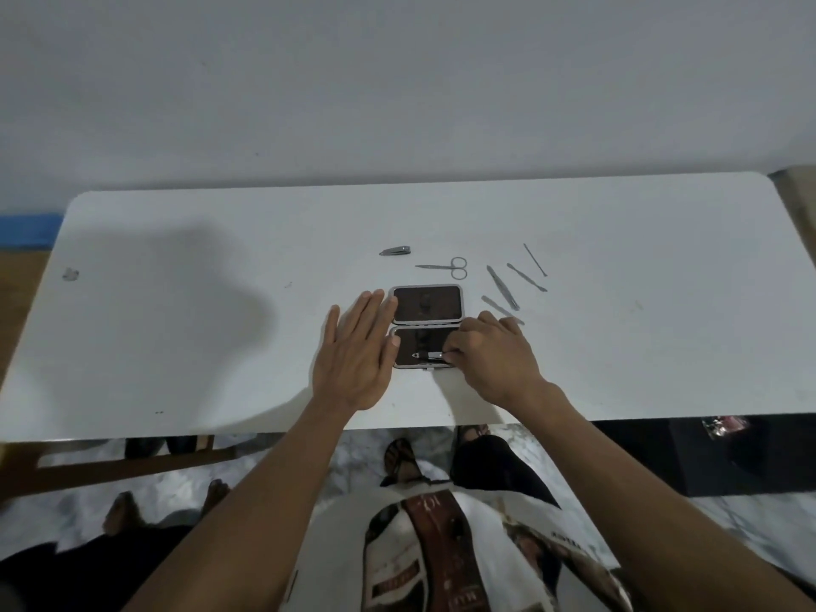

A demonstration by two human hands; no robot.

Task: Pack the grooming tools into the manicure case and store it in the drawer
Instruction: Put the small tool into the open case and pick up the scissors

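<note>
The manicure case [426,325] is lying open and flat on the white table [176,324], near its front edge, with its two dark-lined halves one behind the other. The left hand [355,353] is lying flat, palm down, just beside the case's left edge; its fingers [375,309] are stretched out straight and close together, clamping nothing, and their tips are reaching the left rim of the far half. The right hand [490,357] is curling over the right side of the near half. Its fingers [455,346] are bunched together and pinching the right end of a small metal clipper [428,356], which is lying across the near half's lining with its pointed end aimed left, toward the left hand.

The other tools are resting loose on the table behind and to the right of the case. A nail clipper [395,250] is lying farthest back, well apart from both hands. A pair of small scissors [443,267] is lying just behind the far half, blades pointing left. To the right, a pair of tweezers [502,287], a cuticle pusher [526,276] and a thin pick [534,259] are lying slanted side by side. A flat file [496,306] is lying just behind the right hand's knuckles, its near end hidden by them.
</note>
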